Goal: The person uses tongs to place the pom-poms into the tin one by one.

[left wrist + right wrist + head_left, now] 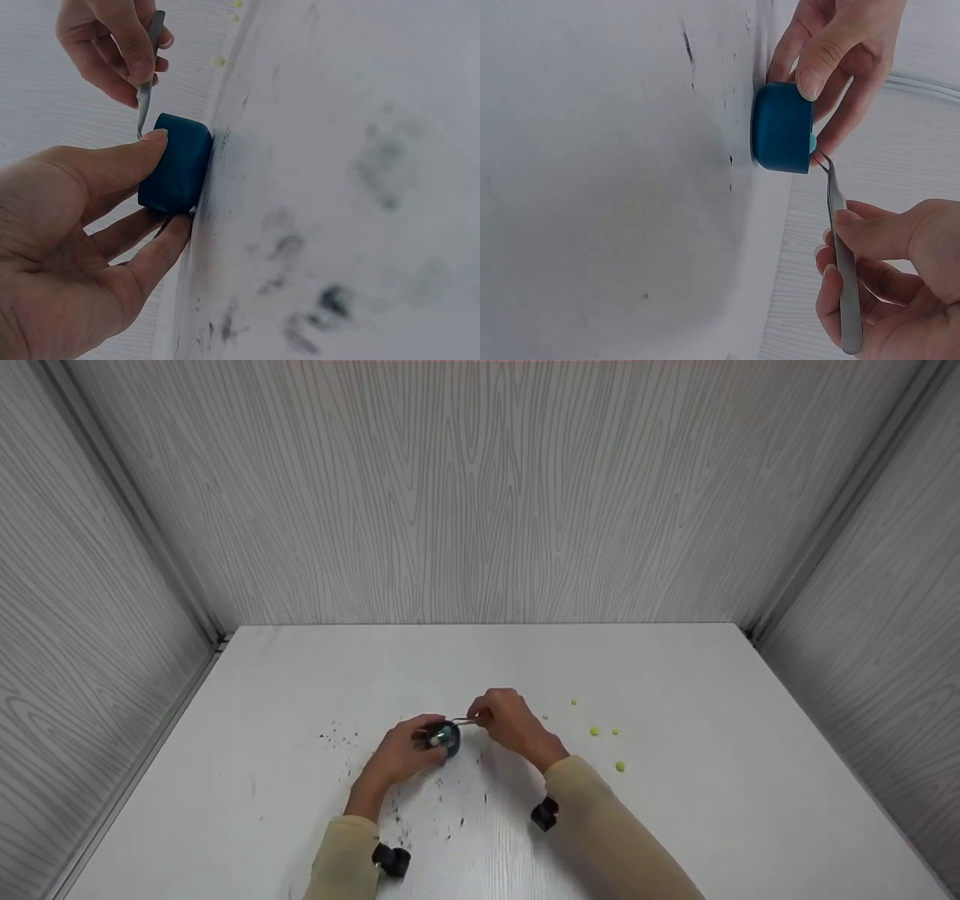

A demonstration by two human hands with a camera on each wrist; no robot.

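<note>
A small dark blue round container [445, 737] [176, 164] [782, 128] stands on the white table [675, 825]. My left hand [405, 750] [90, 225] [832, 52] grips it with thumb and fingers around its side. Metal tweezers [465, 721] [146, 75] [838, 247] are pinched in my right hand [510, 720] [112, 45] [885, 285]. Their tips reach the top of the container, at its rim. A light blue bit [812, 141] shows at that rim.
Several small yellow-green beads [619, 766] [218, 61] lie on the table to the right of my hands. Dark specks and smudges [337, 735] [330, 300] are scattered around and in front of the container. Grey wood-grain walls [480, 495] close the table on three sides.
</note>
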